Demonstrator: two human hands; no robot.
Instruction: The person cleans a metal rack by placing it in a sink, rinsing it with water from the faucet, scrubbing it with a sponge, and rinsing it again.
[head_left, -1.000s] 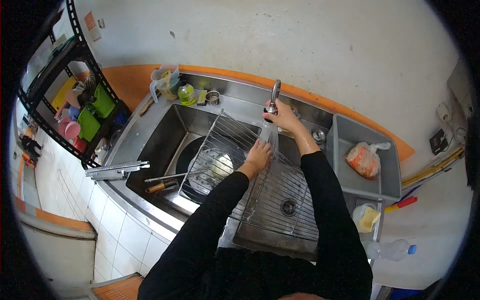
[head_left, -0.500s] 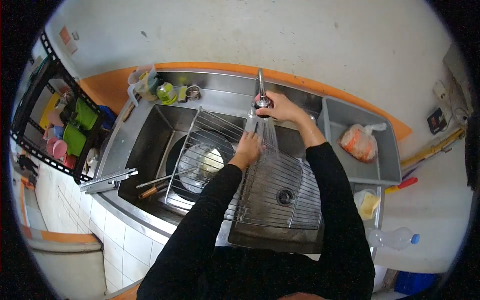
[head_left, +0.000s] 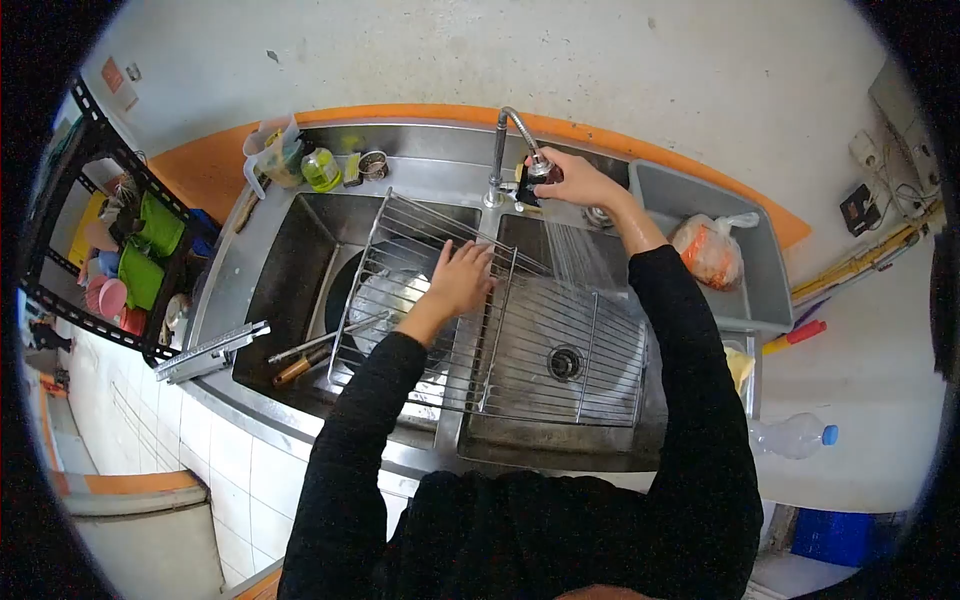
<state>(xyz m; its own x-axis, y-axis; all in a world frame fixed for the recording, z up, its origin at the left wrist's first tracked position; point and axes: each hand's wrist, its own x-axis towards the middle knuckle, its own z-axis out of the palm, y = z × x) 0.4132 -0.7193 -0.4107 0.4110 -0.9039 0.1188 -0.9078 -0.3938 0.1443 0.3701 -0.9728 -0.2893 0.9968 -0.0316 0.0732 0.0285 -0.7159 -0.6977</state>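
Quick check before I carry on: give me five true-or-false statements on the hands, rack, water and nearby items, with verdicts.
1. The right hand holds the spray head. True.
2. The left hand also grips the spray head. False: the left hand is at the wire rack, fingers spread.
3. The wire rack extends over parts of both sink basins. True.
4. Water falls over the left basin. False: the water falls over the right basin.
5. The plastic bag lies inside the grey tub. True.
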